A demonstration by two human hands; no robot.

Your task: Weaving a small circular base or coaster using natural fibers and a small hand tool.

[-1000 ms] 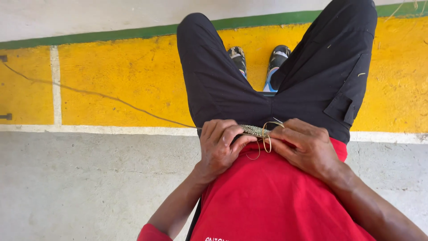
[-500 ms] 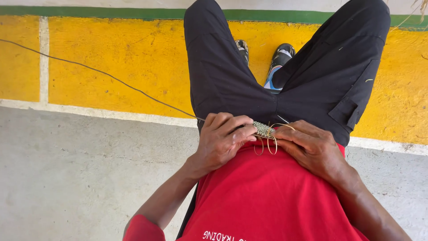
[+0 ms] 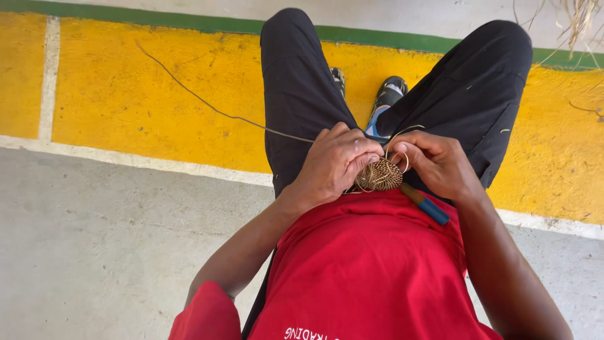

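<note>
Since the earlier frame the coil [image 3: 377, 175] has turned face-up in our lap, the left hand [image 3: 333, 165] pinching its rim and the right hand [image 3: 434, 165] clenching a blue-handled tool [image 3: 428, 205]; we judge a stitch underway, needing the strand [image 3: 207, 104] drawn taut.

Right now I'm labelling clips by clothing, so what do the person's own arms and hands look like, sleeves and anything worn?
Both arms are bare from the upper arm down. A short red sleeve shows on the left arm, part of a red shirt with white lettering near the bottom edge. The left hand and right hand wear no gloves; no watch or bracelet shows.
</note>
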